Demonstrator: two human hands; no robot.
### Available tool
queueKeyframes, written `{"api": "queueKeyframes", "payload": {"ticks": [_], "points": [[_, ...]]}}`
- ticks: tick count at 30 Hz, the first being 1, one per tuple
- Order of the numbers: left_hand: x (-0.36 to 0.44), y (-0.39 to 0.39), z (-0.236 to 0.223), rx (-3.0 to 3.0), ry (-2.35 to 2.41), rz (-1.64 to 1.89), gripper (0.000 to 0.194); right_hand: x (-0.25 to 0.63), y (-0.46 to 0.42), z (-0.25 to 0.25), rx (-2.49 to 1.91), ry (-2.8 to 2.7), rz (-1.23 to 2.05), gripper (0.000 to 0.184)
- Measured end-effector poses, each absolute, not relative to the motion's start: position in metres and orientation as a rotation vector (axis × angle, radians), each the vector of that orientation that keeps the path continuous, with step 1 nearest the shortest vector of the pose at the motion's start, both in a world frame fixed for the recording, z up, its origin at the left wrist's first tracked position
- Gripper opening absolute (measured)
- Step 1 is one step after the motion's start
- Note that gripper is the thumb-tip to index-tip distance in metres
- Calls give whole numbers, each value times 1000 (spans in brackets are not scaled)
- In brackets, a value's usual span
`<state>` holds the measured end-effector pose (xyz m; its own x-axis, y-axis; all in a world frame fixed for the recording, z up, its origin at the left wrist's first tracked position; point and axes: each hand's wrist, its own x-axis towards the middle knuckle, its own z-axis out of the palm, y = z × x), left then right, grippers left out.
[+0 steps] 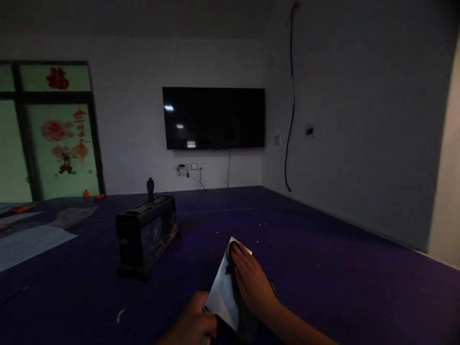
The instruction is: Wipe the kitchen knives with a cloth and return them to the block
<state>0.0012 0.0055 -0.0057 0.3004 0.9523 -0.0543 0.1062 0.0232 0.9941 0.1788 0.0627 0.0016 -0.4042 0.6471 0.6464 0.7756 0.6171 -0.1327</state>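
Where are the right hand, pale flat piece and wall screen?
Right hand (253, 283): head view, back of the hand.
Pale flat piece (221, 293): head view, its bare face.
Wall screen (215, 119): head view, its dark middle.

Dim room, pale walls (215, 62), purple surface (341, 268), wall-mounted black screen (215, 120), hanging cable (291, 48), dark-framed door (46, 163) — red decals (53, 130), pale panes (32, 79).

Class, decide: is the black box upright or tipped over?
Upright: the black box stands on its feet, a dark vase-shaped piece on top.
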Motion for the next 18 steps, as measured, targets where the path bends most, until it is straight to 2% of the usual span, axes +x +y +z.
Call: {"api": "queueKeyframes", "payload": {"ticks": [9, 15, 18], "points": [[2, 4, -3, 1390, 1051, 910, 12, 176, 60, 3, -1188, -2151, -269, 48], [3, 1, -6, 1293, 1143, 957, 24, 176, 58, 5, -1249, -2098, -263, 44], [4, 0, -5, 1262, 1185, 945, 24, 177, 59, 4, -1320, -2056, -252, 44]]}}
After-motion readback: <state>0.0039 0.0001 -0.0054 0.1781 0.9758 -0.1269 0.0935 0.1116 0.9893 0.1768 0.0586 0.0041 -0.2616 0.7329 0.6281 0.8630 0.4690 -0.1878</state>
